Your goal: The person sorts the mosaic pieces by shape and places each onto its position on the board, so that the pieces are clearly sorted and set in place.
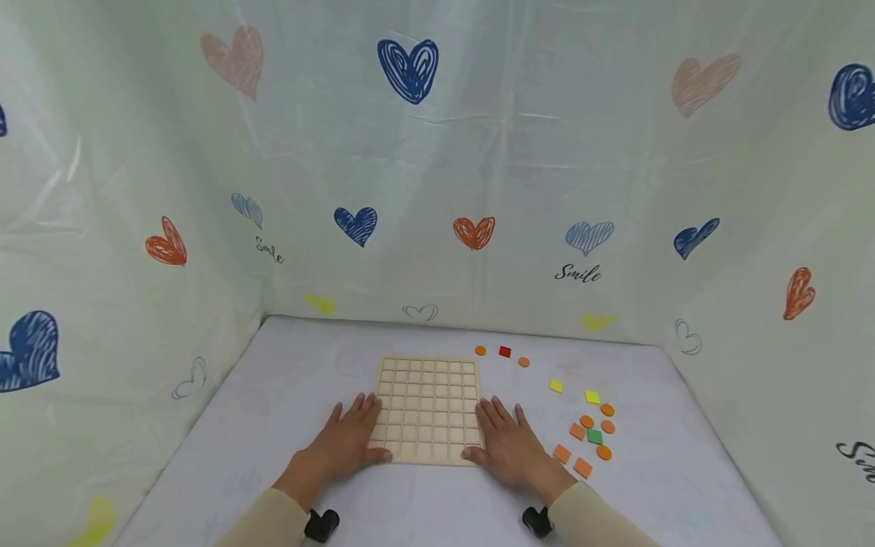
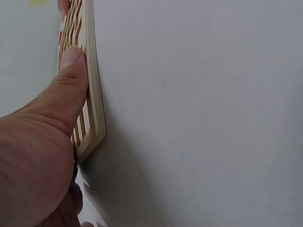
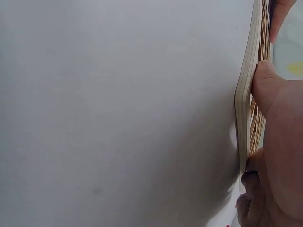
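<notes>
A pale wooden grid board (image 1: 429, 406), divided into square cells, lies flat on the table between both hands. My left hand (image 1: 346, 441) touches its left side, fingers stretched forward and the thumb across the near left corner. At the right side rests my right hand (image 1: 509, 444), fingers extended along the edge, its thumb over the near right corner. The left wrist view shows the left thumb (image 2: 72, 71) on top of the board's rim. In the right wrist view, the right thumb (image 3: 267, 85) likewise lies on the rim.
Right of the board lie loose pieces: orange discs (image 1: 607, 409), orange squares (image 1: 582, 467), yellow squares (image 1: 592, 397) and a green square (image 1: 595, 437). A red square (image 1: 505, 352) sits behind, between two orange discs. A heart-printed sheet (image 1: 478, 152) encloses the white table (image 1: 273, 395).
</notes>
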A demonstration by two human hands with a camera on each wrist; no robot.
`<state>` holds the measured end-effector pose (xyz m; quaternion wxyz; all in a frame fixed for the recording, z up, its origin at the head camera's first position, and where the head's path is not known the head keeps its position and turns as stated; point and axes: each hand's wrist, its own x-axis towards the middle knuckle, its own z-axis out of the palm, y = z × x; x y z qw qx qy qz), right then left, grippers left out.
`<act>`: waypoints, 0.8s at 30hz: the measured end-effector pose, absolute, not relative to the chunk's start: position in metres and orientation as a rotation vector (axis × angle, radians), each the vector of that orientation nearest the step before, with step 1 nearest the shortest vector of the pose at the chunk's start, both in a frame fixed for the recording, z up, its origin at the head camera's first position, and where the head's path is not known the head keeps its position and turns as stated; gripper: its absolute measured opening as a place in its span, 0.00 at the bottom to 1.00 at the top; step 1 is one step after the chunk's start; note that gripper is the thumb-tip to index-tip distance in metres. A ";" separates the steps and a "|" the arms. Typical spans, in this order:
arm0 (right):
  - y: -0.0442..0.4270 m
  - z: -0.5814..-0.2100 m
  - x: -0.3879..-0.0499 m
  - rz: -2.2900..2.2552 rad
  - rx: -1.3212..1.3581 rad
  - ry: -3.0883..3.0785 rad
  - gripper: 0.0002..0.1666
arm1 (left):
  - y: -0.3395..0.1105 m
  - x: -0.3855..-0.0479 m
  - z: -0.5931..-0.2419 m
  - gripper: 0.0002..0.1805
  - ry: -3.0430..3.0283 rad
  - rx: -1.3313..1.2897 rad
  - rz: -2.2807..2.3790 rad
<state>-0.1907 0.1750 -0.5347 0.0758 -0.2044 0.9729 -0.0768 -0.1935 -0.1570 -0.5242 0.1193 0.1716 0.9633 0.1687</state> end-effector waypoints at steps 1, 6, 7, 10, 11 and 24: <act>0.177 -0.535 -0.188 -0.223 -0.610 2.917 0.55 | -0.156 -0.191 -0.524 0.56 2.818 0.506 0.491; 0.185 -0.537 -0.176 -0.230 -0.609 2.918 0.56 | -0.149 -0.182 -0.526 0.57 2.832 0.539 0.479; 0.186 -0.537 -0.174 -0.233 -0.611 2.918 0.56 | -0.148 -0.180 -0.526 0.57 2.832 0.546 0.478; 0.192 -0.537 -0.166 -0.255 -0.612 2.918 0.56 | -0.145 -0.175 -0.528 0.57 2.832 0.568 0.505; 0.193 -0.537 -0.164 -0.265 -0.613 2.920 0.56 | -0.144 -0.174 -0.529 0.57 2.830 0.576 0.506; 0.207 -0.537 -0.143 -0.306 -0.629 2.934 0.56 | -0.134 -0.155 -0.526 0.58 2.844 0.621 0.506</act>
